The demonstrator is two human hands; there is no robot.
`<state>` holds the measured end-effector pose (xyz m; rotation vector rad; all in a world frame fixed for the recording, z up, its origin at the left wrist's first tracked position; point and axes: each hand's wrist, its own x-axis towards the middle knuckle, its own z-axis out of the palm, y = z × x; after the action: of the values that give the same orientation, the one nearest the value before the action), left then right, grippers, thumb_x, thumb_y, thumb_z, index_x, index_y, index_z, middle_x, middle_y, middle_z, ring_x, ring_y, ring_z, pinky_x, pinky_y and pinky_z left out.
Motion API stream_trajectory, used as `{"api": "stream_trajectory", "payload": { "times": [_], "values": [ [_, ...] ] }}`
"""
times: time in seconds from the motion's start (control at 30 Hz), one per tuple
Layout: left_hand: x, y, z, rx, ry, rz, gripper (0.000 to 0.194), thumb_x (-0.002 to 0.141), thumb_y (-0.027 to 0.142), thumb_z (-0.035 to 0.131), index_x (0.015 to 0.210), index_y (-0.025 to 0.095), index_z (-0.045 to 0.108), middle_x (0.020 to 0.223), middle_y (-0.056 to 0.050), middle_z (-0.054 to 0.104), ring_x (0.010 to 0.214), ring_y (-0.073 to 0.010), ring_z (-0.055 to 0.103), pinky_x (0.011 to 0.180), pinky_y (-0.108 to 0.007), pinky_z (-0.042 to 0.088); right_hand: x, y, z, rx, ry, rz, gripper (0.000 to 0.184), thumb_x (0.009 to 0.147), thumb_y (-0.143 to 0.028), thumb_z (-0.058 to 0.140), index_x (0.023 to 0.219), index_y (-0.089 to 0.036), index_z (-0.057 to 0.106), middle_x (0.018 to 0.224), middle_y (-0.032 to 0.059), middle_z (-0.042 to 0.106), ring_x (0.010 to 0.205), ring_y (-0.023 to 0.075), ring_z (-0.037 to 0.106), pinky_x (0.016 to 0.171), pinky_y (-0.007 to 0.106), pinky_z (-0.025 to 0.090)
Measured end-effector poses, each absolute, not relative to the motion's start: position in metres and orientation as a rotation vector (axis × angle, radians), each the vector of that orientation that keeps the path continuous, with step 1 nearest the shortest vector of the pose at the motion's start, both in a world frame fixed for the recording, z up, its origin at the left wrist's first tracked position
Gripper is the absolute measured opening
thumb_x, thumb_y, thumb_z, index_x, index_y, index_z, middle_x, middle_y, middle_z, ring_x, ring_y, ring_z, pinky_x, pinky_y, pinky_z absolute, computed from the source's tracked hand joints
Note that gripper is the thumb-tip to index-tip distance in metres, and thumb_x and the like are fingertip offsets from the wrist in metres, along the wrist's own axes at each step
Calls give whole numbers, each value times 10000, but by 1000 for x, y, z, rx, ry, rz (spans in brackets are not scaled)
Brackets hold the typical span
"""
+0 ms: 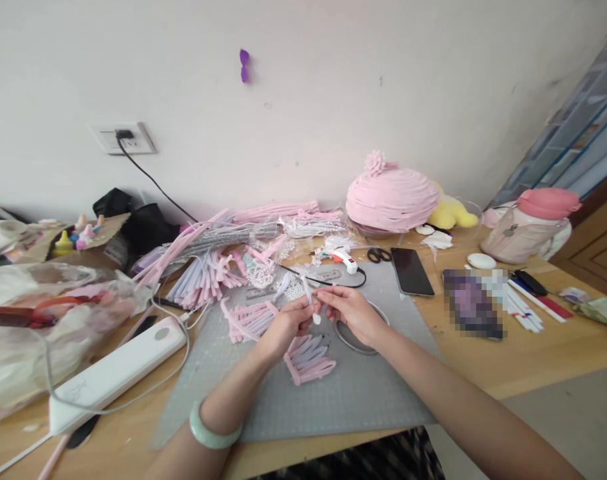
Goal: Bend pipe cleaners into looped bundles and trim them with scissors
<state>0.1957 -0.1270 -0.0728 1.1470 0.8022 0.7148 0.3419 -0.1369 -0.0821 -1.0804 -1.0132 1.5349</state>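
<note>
A: What's closest to the person?

B: A pale green bangle (pixel 211 432) on the left wrist, over the near edge of the grey mat (pixel 333 400) on the table (pixel 523 360).

A: And the hands?

B: The left hand (pixel 286 325) and right hand (pixel 351 311) meet above the mat, fingertips almost touching. Between them they pinch a white stem (pixel 309 297). Each grip is narrow, closed on that stem, which stands nearly upright, its lower end just below the fingers.

A: What lies under them?

B: Just below the left grip, a pink fan (pixel 309 359) of looped stems lies flat on the mat. Under the right grip is a thin ring (pixel 356 341). Left of the left grip lies a second pink bundle (pixel 248 319).

A: Further out?

B: Well left of the hands, a white power strip (pixel 116 370) with cables. Beyond the grips, a glue gun (pixel 344 259), scissors (pixel 379 254) and a dark phone (pixel 411 271). Right of the right grip, some pens (pixel 526 303).

A: And at the back?

B: A heap of pink and silver stems (pixel 243 230) beyond the left grip, a pink hat (pixel 391 197) by the wall beyond the right one, and a pink-lidded bottle (pixel 531 230) far right.
</note>
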Motion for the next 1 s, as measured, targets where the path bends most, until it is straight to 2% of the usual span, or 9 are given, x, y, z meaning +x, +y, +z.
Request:
{"api": "stream_trajectory", "payload": {
  "times": [0.1, 0.2, 0.3, 0.4, 0.47, 0.57, 0.77, 0.93, 1.0],
  "values": [
    [198, -130, -73, 1232, 820, 653, 163, 645, 308, 558, 634, 158, 494, 544, 47, 371, 460, -63, 212, 441, -213, 151, 343, -138, -82, -1106, -1191, 1460, 263, 726, -410, 614, 735, -148, 635, 574, -21, 574, 454, 49, 387, 443, 188, 283],
    [200, -132, -72, 1367, 834, 644, 140, 666, 295, 523, 620, 164, 508, 549, 35, 399, 481, -84, 290, 462, -222, 238, 343, -139, -82, -1123, -1320, 1397, 251, 715, -405, 626, 740, -156, 606, 567, -41, 526, 467, 56, 398, 436, 187, 267],
    [200, -133, -70, 1542, 847, 644, 144, 698, 258, 473, 610, 163, 534, 641, -5, 501, 601, -131, 423, 565, -248, 340, 342, -138, -85, -1160, -1345, 1331, 258, 715, -410, 616, 703, -155, 579, 545, -51, 483, 463, 64, 400, 433, 192, 282],
    [199, -132, -67, 1708, 878, 595, 208, 750, 254, 414, 722, 161, 598, 791, -30, 562, 737, -171, 479, 685, -280, 374, 342, -137, -88, -1202, -1349, 1258, 288, 733, -433, 583, 664, -154, 565, 511, -49, 476, 438, 71, 391, 433, 204, 301],
    [198, -132, -67, 1769, 939, 554, 222, 766, 306, 434, 810, 163, 597, 838, -30, 558, 778, -182, 482, 719, -291, 371, 341, -136, -89, -1211, -1377, 1181, 289, 742, -431, 572, 663, -152, 574, 532, -33, 515, 472, 88, 442, 469, 213, 336],
    [198, -131, -71, 1768, 1066, 498, 230, 735, 365, 516, 836, 161, 549, 749, -2, 503, 694, -159, 450, 651, -278, 353, 341, -137, -89, -1233, -1411, 1073, 294, 758, -431, 549, 682, -151, 599, 560, -13, 551, 527, 110, 494, 515, 224, 371],
    [196, -126, -76, 1518, 892, 632, 273, 761, 380, 510, 923, 161, 501, 714, 20, 485, 607, -113, 411, 570, -234, 321, 345, -135, -84, -1292, -1178, 1118, 403, 716, -557, 534, 730, -162, 612, 462, -54, 418, 399, 82, 378, 386, 214, 297],
    [195, -125, -70, 1430, 815, 557, 309, 754, 455, 529, 736, 147, 549, 599, 34, 449, 534, -91, 375, 523, -224, 279, 352, -131, -74, -1257, -1078, 1133, 396, 660, -557, 588, 707, -164, 610, 446, -65, 390, 363, 64, 347, 355, 209, 278],
    [196, -126, -71, 1327, 783, 562, 334, 749, 484, 527, 717, 151, 533, 551, 56, 386, 485, -74, 307, 482, -219, 231, 356, -129, -72, -1218, -1028, 1134, 383, 648, -541, 609, 692, -161, 606, 460, -66, 389, 365, 55, 345, 350, 201, 267]
  ]
}}
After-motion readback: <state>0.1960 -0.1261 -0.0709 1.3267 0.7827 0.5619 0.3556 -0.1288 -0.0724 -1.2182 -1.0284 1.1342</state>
